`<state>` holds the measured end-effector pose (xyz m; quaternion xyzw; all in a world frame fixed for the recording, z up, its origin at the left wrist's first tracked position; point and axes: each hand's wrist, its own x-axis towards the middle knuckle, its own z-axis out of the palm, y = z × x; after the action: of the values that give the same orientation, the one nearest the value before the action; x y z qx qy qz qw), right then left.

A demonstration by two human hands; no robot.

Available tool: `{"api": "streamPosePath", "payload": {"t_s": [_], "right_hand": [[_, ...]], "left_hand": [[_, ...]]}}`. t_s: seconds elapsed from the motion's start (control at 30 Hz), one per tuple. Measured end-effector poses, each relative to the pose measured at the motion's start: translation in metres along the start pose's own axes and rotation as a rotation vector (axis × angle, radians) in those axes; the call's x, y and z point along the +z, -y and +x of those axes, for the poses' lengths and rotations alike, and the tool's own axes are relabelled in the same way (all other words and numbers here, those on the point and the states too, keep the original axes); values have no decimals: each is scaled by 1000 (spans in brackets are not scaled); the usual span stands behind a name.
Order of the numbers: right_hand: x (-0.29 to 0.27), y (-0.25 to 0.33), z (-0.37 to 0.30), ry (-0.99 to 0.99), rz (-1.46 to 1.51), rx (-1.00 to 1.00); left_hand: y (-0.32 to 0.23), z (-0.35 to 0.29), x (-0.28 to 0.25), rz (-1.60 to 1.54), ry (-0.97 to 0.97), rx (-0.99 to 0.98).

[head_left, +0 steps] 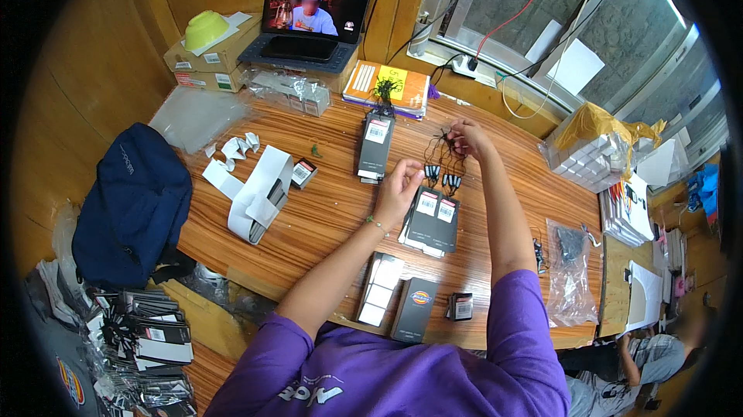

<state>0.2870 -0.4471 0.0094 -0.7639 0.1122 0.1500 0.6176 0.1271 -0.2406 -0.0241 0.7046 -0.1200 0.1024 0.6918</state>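
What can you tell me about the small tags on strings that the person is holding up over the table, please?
The tags are small dark cards with pale ends, hanging in a bunch from thin black strings. The right hand pinches the strings at the top; the left hand reaches their lower ends, touching them. They dangle just above a stack of dark cards with white labels on the wooden table.

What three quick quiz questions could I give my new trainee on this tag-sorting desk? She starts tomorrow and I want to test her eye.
1. True or false: the right hand holds up a bunch of strung tags by their black cords.
2. What lies on the wooden table directly under the left hand?
A. a laptop
B. a stack of dark cards with white labels
C. a blue backpack
3. Fill in: the blue backpack sits at the table's ____ edge.

Key: 1 true; 2 B; 3 left
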Motion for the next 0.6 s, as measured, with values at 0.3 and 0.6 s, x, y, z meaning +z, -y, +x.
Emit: {"api": "streamPosePath", "payload": {"t_s": [0.3, 0.6], "right_hand": [[-19, 8, -98, -106, 206, -322], [-16, -81, -302, 145, -340, -345]], "left_hand": [[8, 6, -2, -223, -30, 50], [-126, -15, -31, 246, 263, 166]]}}
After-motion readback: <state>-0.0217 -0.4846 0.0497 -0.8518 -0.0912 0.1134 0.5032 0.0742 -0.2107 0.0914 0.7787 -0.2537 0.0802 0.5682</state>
